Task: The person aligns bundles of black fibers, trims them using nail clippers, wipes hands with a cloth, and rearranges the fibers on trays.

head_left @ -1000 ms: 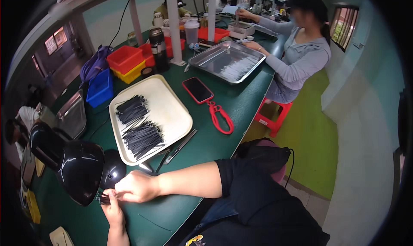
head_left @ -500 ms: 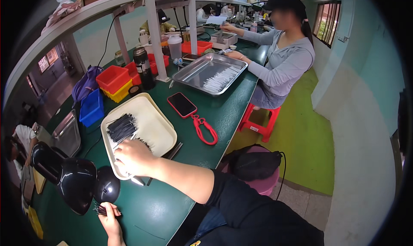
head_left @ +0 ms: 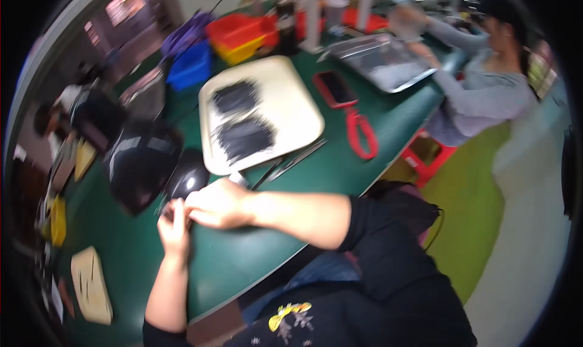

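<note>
My left hand (head_left: 173, 225) and my right hand (head_left: 215, 204) meet fingertip to fingertip on the green table (head_left: 243, 259), just in front of the black lamp base (head_left: 189, 176). The left fingers pinch a small dark part that the blur and the right hand mostly hide. My right fingers are curled against them; whether they hold anything does not show. Beyond the hands lies a cream tray (head_left: 294, 107) with two piles of thin black pieces (head_left: 246, 137). Thin metal tools (head_left: 294, 160) lie beside the tray's near edge.
A black lamp head (head_left: 143, 165) hangs left of the hands. A phone in a red case (head_left: 336, 89) with a red loop strap (head_left: 362, 134) lies right of the tray. Red, yellow and blue bins (head_left: 191, 64) stand behind. A seated co-worker (head_left: 486, 89) handles a metal tray (head_left: 388, 61).
My right hand has come back from the cream tray to my left hand by the lamp base. The view has swung and is now blurred.
</note>
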Available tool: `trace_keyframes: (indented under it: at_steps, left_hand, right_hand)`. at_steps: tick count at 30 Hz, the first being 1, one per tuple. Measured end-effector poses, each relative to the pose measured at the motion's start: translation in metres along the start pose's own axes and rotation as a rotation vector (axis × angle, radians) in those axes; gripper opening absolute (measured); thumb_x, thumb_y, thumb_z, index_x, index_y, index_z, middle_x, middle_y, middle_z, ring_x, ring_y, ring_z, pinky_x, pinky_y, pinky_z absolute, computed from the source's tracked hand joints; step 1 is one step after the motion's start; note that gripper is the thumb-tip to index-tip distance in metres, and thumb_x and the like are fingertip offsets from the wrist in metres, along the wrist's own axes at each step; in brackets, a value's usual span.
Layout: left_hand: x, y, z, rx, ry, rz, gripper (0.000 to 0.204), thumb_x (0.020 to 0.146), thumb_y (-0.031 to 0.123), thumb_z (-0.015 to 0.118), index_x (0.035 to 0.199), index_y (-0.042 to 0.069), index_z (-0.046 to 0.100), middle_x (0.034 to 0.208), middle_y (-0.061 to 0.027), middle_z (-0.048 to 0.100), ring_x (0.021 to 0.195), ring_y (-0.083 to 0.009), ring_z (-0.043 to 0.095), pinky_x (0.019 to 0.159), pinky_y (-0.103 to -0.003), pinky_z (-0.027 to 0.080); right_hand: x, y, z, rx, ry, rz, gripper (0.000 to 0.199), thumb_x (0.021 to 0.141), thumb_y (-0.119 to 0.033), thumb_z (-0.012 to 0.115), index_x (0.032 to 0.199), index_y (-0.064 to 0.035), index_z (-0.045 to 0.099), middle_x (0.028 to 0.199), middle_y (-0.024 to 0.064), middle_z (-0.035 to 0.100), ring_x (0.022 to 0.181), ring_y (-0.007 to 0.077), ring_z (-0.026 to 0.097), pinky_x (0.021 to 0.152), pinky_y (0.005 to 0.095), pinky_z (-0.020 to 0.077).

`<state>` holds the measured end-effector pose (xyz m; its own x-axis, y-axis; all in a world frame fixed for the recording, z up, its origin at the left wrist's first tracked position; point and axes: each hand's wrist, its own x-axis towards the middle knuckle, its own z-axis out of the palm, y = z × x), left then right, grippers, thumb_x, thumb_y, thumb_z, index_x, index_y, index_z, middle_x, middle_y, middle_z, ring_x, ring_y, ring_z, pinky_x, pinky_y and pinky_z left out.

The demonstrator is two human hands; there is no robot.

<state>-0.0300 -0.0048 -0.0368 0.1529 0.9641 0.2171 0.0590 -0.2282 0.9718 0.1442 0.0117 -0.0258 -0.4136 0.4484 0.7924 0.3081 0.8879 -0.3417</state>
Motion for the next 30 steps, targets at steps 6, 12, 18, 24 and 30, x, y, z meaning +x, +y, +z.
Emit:
trace_keyframes:
  at_steps: [6,12,18,24,30]
  left_hand:
    - [0.003,0.003,-0.002,0.034,0.09,0.062,0.021,0.084,0.017,0.05,0.066,0.006,0.051,0.052,0.006,0.042,0.044,-0.0013,0.033,0.041,-0.017,0.024]
    - [0.001,-0.002,-0.003,0.118,0.106,0.091,0.024,0.086,0.019,0.047,0.066,0.006,0.051,0.05,0.0074,0.037,0.043,-0.0004,0.029,0.04,-0.017,0.022]
    - [0.001,-0.006,0.003,0.143,0.139,0.026,0.027,0.083,0.024,0.049,0.066,0.004,0.052,0.055,0.0007,0.047,0.051,-0.0065,0.041,0.049,-0.022,0.034]
    - [0.0,0.007,0.006,0.196,0.137,-0.022,0.027,0.083,0.026,0.048,0.068,0.005,0.051,0.058,0.0015,0.046,0.053,-0.0053,0.039,0.05,-0.021,0.034]
    - [-0.002,0.016,0.003,0.262,0.124,-0.014,0.029,0.082,0.03,0.049,0.069,0.004,0.053,0.059,-0.001,0.049,0.057,-0.0082,0.043,0.055,-0.024,0.037]
  right_hand:
    - [0.002,-0.007,0.012,-0.025,-0.29,0.036,0.012,0.072,-0.021,0.052,0.069,-0.0098,0.051,0.061,0.0069,0.055,0.056,0.0266,0.055,0.049,0.0379,0.0433]
    - [0.016,-0.004,-0.046,-0.189,-0.1,-0.063,0.009,0.069,-0.016,0.059,0.074,-0.0089,0.057,0.063,0.0068,0.055,0.06,0.0226,0.056,0.054,0.0294,0.0456]
    - [0.018,0.029,-0.118,-0.326,-0.322,0.389,0.022,0.061,-0.021,0.066,0.076,-0.0078,0.056,0.073,0.0073,0.054,0.071,0.0249,0.055,0.062,0.0336,0.0433]
    - [0.03,0.038,-0.11,-0.487,-0.536,0.387,0.028,0.054,-0.023,0.072,0.068,-0.0077,0.054,0.077,0.009,0.052,0.076,0.0264,0.053,0.066,0.0339,0.0427]
    - [0.056,0.056,-0.104,-0.587,-0.603,0.428,0.026,0.052,-0.02,0.074,0.065,-0.009,0.055,0.074,0.0077,0.053,0.074,0.0252,0.054,0.065,0.0345,0.0438]
